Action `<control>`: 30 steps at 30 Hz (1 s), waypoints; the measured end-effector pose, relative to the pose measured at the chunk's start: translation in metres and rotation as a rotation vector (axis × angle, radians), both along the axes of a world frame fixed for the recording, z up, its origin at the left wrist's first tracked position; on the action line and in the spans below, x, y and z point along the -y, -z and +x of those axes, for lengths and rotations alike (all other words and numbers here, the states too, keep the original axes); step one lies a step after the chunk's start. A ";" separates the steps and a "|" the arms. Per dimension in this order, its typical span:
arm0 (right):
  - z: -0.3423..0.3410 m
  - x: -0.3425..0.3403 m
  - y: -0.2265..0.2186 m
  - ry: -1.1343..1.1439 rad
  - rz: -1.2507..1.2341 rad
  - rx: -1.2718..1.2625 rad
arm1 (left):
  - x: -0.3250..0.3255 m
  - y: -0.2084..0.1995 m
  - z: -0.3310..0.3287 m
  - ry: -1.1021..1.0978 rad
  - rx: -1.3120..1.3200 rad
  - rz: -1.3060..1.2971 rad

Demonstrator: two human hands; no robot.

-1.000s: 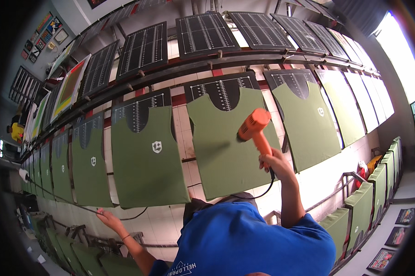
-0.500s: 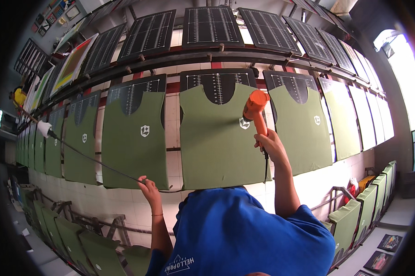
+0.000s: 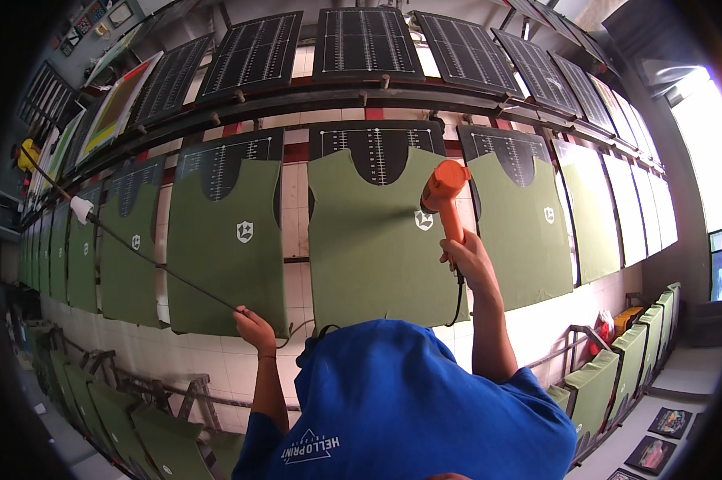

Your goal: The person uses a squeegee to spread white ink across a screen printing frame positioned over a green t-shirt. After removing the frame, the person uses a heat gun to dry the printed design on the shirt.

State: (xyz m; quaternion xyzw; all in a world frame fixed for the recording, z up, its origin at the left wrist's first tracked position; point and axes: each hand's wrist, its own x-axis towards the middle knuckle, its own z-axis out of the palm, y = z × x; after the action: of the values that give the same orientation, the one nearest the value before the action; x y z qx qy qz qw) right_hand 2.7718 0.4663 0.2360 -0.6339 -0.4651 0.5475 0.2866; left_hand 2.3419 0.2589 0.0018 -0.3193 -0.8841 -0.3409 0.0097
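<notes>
My right hand is wrapped round the handle of an orange hair dryer. Its nozzle points down at a white shield print on the green shirt panel before me. A black cord hangs from the handle's lower end. To the left, my left hand grips a dark cord near the bottom edge of another green panel. That cord stretches up and left to a white wrapped piece at the far left.
Black boards with white scale marks line the rack behind a dark rail. More green panels on boards run along both sides. Another row of panels stands behind me. A person in yellow is far left.
My left hand has moved slightly left along with the cord, and a loop of cord now shows beside my body. The hair dryer stays over the same white print.
</notes>
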 end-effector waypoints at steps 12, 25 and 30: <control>0.010 0.001 0.007 0.051 -0.028 -0.064 | -0.009 -0.016 0.004 -0.014 0.032 -0.077; 0.003 0.017 0.005 0.066 -0.020 0.040 | -0.012 -0.024 0.007 0.005 0.077 -0.057; 0.007 0.019 0.003 0.024 -0.055 -0.073 | -0.011 -0.023 0.006 0.005 0.054 -0.057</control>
State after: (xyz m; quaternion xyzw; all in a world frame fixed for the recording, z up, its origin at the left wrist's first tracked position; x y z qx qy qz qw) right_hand 2.7787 0.4473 0.2327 -0.6267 -0.4315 0.5793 0.2924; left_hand 2.3479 0.2697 0.0251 -0.3122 -0.8927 -0.3240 -0.0242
